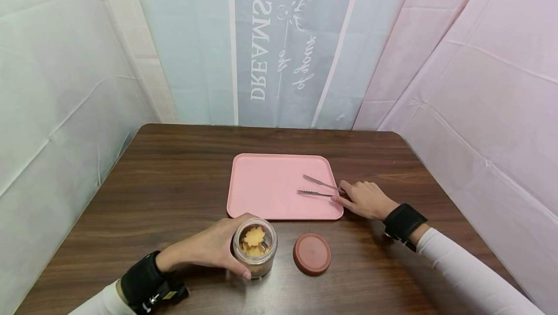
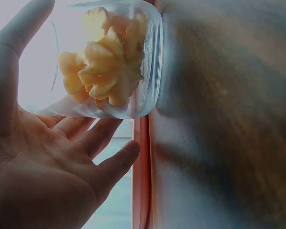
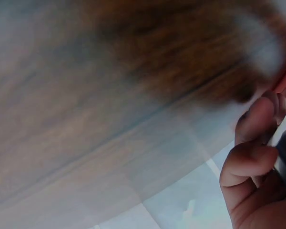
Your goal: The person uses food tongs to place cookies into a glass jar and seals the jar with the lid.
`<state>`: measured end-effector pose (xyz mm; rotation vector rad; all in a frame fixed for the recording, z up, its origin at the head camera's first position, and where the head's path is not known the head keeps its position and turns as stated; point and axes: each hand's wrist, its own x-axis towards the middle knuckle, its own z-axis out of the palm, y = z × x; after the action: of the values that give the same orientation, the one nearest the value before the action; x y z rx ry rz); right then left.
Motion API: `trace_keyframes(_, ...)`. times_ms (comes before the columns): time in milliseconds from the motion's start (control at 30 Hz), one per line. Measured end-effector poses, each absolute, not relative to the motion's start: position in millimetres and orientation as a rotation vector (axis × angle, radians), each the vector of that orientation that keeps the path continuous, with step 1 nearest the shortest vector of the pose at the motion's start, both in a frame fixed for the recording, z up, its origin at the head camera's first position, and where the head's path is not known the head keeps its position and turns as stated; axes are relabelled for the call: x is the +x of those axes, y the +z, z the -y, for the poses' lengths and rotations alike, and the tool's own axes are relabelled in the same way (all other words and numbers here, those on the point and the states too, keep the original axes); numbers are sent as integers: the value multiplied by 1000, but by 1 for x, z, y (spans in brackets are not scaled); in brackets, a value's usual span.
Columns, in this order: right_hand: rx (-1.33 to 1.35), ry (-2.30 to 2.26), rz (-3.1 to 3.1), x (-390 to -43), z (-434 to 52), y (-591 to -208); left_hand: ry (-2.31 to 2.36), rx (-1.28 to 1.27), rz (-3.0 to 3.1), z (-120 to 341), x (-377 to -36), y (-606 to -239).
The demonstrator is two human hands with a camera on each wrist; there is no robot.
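While left hand [image 1: 209,249] cups clear round jar [image 1: 257,248], right hand [image 1: 365,199] pinches metal tongs [image 1: 318,187].

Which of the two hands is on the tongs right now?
The right hand, at the pink tray's right edge, grips the metal tongs. The left hand holds the open cookie jar.

A dark wooden table [image 1: 174,184] bears a pink tray [image 1: 270,189], jar [image 1: 257,257] and lid [image 1: 311,253].

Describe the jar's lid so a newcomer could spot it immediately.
On the dark wooden table, look just in front of the pink tray. Right of the cookie jar lies the lid, a flat reddish-brown disc, the only round brown thing there.
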<state>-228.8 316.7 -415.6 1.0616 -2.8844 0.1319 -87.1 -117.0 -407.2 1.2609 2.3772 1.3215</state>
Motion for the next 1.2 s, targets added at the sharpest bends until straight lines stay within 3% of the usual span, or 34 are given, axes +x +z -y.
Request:
trace_keyframes(600, 1022, 37, 2892, -226, -319, -406, 1308, 1252, -2397, 117, -86, -407)
trace_keyframes(1200, 1075, -15, 2685, -216, -310, -363, 1297, 1230, -2411, 118, -86, -407)
